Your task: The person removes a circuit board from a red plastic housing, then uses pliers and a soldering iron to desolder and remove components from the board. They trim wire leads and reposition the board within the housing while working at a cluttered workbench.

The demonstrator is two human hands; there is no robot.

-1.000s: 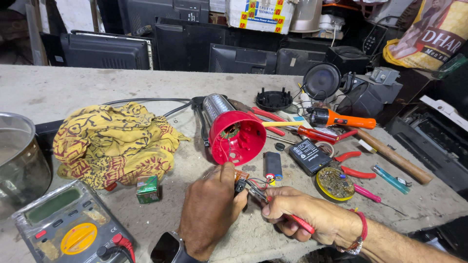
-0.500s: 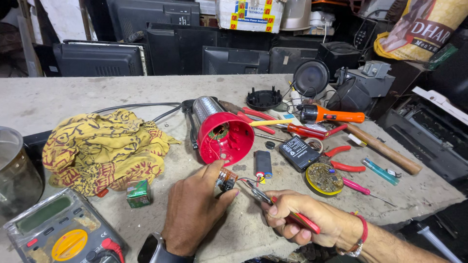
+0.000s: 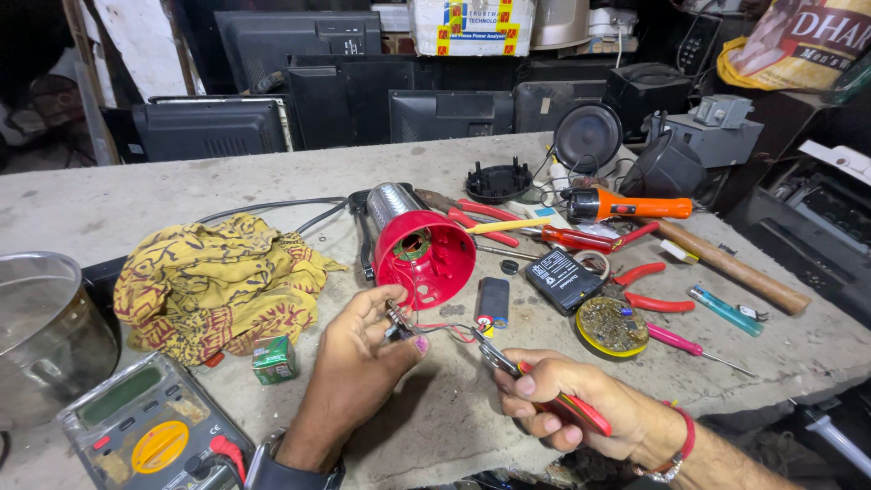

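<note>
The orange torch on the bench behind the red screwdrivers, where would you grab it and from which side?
Grip the orange torch around its slim orange barrel, coming down from above. It lies flat with its black head to the left. Screwdrivers crowd its near side and speakers stand behind, so the top looks like the freest approach.

On the grey worktop (image 3: pixel 272 172), the left hand (image 3: pixel 358 363) pinches a small part (image 3: pixel 397 322) with thin wires (image 3: pixel 445 328). At its 3 o'clock, the right hand (image 3: pixel 572 404) grips red-handled pliers (image 3: pixel 531 377), whose tips meet the wires. A red housing (image 3: pixel 426 254) lies at 12 o'clock of the hands, a yellow cloth (image 3: pixel 213 286) at 9 o'clock, and a multimeter (image 3: pixel 154 431) at 8 o'clock.
</note>
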